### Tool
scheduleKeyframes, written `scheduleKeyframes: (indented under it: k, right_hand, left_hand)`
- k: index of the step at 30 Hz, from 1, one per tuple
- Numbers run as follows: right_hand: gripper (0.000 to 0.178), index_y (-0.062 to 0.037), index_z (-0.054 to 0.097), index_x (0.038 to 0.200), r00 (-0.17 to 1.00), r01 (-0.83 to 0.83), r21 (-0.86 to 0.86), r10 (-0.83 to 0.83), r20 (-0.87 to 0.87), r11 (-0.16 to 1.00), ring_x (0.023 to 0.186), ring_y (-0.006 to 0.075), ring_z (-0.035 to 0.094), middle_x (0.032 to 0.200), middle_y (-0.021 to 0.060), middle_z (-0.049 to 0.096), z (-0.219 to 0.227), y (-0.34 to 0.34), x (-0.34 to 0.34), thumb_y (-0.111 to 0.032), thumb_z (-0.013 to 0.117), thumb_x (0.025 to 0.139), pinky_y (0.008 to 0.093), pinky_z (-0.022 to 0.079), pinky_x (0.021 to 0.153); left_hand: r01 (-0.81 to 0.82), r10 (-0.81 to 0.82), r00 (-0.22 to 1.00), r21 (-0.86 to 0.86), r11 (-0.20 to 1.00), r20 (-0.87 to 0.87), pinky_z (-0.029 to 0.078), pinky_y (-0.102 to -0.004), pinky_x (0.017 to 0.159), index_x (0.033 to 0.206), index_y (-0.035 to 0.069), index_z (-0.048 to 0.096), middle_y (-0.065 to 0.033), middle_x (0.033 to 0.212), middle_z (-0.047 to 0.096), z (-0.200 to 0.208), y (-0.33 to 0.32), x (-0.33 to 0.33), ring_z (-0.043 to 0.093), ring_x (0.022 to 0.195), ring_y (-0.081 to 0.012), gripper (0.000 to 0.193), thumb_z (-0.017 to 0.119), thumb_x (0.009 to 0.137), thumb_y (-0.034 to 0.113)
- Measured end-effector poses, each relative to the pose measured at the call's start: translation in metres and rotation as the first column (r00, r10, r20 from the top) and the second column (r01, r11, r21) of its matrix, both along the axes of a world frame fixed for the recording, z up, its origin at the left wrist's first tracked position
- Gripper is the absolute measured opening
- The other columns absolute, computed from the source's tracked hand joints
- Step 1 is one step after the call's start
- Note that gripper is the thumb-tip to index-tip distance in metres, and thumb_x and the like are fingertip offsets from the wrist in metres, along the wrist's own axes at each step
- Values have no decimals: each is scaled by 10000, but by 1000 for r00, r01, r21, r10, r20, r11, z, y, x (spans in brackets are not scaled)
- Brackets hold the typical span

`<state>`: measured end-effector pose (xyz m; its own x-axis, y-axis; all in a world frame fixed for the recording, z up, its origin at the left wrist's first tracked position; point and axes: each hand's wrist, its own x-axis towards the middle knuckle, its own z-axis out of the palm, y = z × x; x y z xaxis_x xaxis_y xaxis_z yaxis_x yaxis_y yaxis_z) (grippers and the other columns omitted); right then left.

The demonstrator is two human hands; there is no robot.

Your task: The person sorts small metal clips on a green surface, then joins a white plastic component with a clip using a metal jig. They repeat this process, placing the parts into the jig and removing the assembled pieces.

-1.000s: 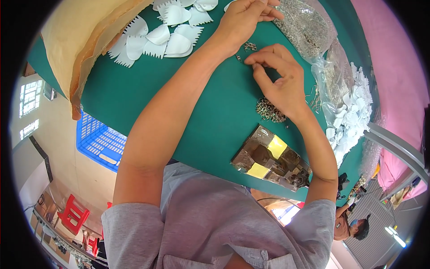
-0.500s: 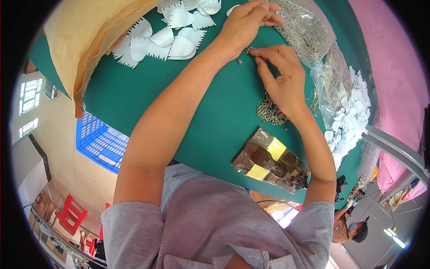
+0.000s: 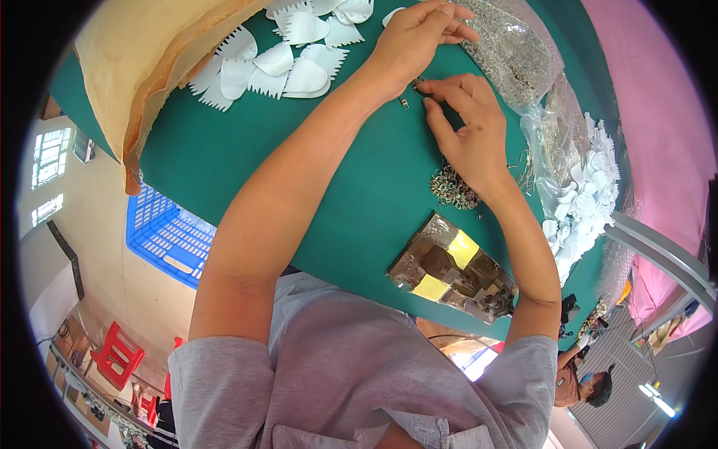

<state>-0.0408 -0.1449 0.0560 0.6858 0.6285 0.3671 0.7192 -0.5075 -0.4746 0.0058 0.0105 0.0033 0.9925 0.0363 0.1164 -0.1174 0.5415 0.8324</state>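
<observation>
My left hand (image 3: 416,41) is at the far edge of the view. Its thumb lies against the bent forefinger; anything pinched there is too small or hidden. Nearer me, my right hand (image 3: 473,123) has its thumb and forefinger apart. That forefinger reaches some small metal clips (image 3: 418,81) on the green table, and another single clip (image 3: 404,104) lies just left of them. A pile of the same clips (image 3: 452,187) sits beside my right wrist. White toothed plastic pieces (image 3: 307,75) are spread to the left of my left hand.
A clear bag of metal parts (image 3: 512,56) and a heap of white pieces (image 3: 587,198) lie on the right. Near me is a taped brown block (image 3: 449,266). A blue crate (image 3: 168,236) stands left, below the table edge. Another person (image 3: 587,385) is at far right.
My right thumb and forefinger have parted slightly more at the small clips. The left hand stays nearly in place; the whole view has shifted a little.
</observation>
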Motion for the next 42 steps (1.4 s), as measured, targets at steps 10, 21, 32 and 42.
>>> scheduleKeyframes:
  k: [10,21,32,42]
  right_hand:
    - [193,-102,774,1006,992,-126,-97,129,17,987,869,240,604,917,29,643,16,-16,-9,-36,740,828,366,530,747]
    - [236,-119,780,1082,994,-109,-34,108,-11,994,871,241,618,927,42,647,2,-12,-3,-38,738,864,366,534,746]
    - [255,-126,785,1087,994,-106,-52,106,-2,993,856,226,613,917,33,638,2,-6,2,-34,752,852,351,528,714]
    - [372,-143,787,1096,972,-229,-157,234,12,961,816,216,598,890,20,599,14,-33,-13,-18,780,746,354,514,674]
  left_hand:
    - [0,-1,1000,13,1000,30,498,-300,1037,1362,-27,591,-123,1168,703,-1,3,-1,656,1118,-196,391,394,1161,244]
    - [-12,11,999,36,999,30,499,-303,1037,1353,-24,605,-112,1152,704,-2,-1,1,655,1106,-189,385,390,1158,229]
    - [-14,13,1000,33,999,27,502,-301,1033,1349,-25,604,-112,1149,702,-1,0,1,659,1108,-193,387,384,1158,230]
    - [-6,5,1000,24,1000,19,498,-297,1034,1337,-20,611,-114,1153,702,-4,0,2,658,1109,-190,384,393,1159,241]
